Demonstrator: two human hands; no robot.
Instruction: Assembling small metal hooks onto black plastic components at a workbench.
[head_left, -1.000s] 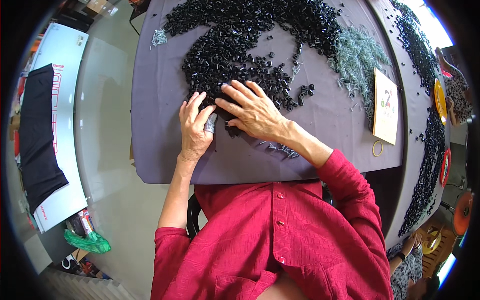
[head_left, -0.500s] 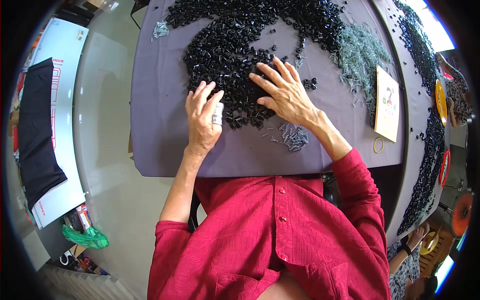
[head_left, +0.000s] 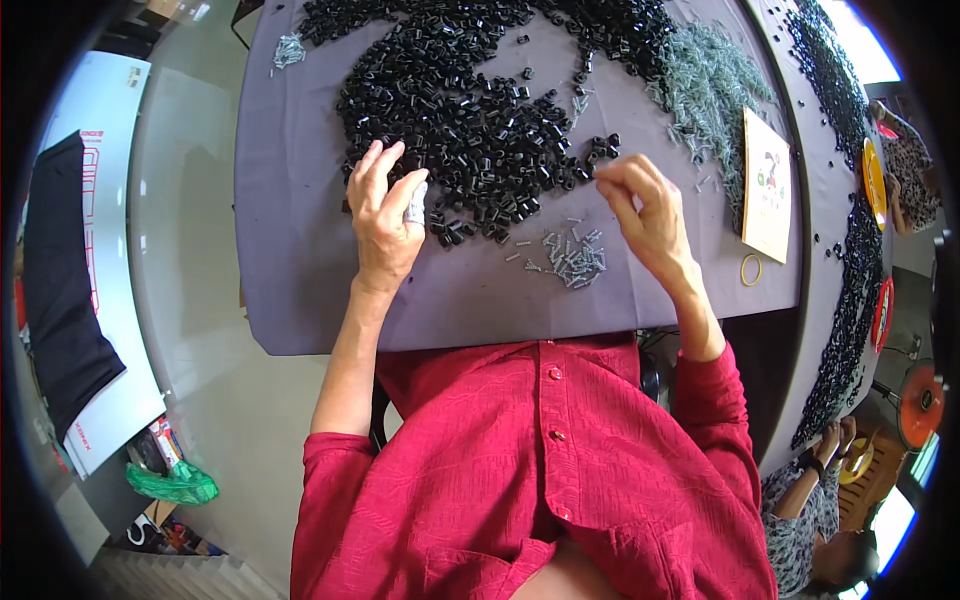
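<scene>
A large heap of small black plastic clips spreads over the grey-covered table. My left hand rests at the heap's near left edge, fingers stretched out, with a white wrapping by its thumb. To the right of the heap, my right hand is closed, its fingertips pinched together beside a few stray black clips. Whatever lies between those fingertips is hidden. A small pile of grey metal nails lies between my hands, nearer the table's front edge.
A larger spread of pale nails lies at the far right, beside an upright printed card and a yellow ring. Another small nail pile sits far left. A second table on the right bears more black clips; people sit beyond it.
My right hand has left the black heap, moved right and closed into a pinch. My left hand stays at the heap's left edge. The whole view has shifted slightly.
</scene>
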